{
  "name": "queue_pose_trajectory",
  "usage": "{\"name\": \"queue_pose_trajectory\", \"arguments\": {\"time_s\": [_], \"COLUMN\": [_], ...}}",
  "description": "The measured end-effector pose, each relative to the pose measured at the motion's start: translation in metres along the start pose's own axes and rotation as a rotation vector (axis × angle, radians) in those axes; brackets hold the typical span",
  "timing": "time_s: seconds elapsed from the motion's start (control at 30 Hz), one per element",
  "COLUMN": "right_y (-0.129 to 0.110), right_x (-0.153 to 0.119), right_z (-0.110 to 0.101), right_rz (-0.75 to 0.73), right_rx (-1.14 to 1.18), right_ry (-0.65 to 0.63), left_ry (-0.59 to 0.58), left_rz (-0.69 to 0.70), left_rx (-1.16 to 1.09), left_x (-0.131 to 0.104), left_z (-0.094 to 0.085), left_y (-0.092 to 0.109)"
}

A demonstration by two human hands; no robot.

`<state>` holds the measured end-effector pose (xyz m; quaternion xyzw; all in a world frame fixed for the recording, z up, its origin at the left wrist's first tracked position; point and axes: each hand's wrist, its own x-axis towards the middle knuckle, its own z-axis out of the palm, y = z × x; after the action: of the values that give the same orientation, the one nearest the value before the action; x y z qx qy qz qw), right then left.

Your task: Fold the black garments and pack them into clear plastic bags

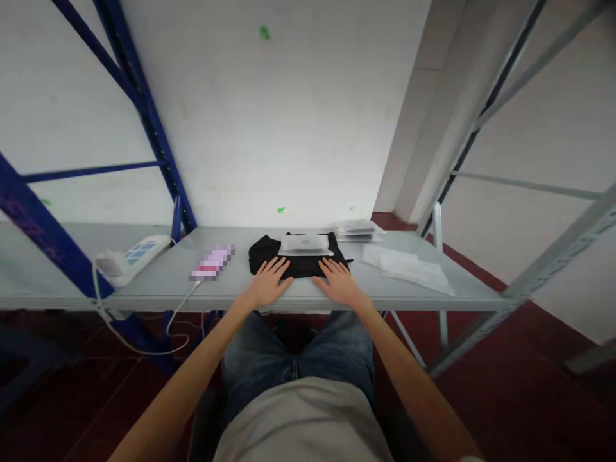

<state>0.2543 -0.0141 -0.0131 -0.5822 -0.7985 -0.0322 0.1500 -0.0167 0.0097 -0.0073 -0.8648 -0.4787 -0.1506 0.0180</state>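
Note:
A piece of black fabric (303, 266) lies on the grey shelf top in front of me; its exact kind I cannot make out. On top of it rests a flat white packet (304, 243) with a faint round mark. My left hand (269, 281) lies palm down with fingers spread, its fingertips on the fabric's near left part. Likewise flat and spread, my right hand (338, 281) touches the near right part of the fabric. The packet sits just beyond both hands' fingertips. Neither hand grips anything.
Behind the fabric on the right is a stack of flat packets (359, 230). Thin white sheets or bags (414, 268) lie at the right. Leftward are a blurred-out phone (212, 262) with a cable and a power strip (142, 256). Blue rack posts (144, 109) rise at left.

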Motion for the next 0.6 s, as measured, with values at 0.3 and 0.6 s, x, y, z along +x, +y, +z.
{"name": "queue_pose_trajectory", "arguments": {"time_s": [0.3,0.6], "right_y": [-0.001,-0.0018], "right_x": [-0.001,-0.001], "right_z": [-0.002,-0.0019], "right_rz": [-0.002,0.006], "right_rx": [-0.003,-0.007], "right_ry": [0.0,0.003], "left_ry": [0.0,0.019], "left_rz": [0.002,0.009], "left_rx": [0.004,-0.008], "left_x": [0.0003,0.0], "left_z": [0.0015,0.0005], "left_y": [-0.001,-0.0004]}}
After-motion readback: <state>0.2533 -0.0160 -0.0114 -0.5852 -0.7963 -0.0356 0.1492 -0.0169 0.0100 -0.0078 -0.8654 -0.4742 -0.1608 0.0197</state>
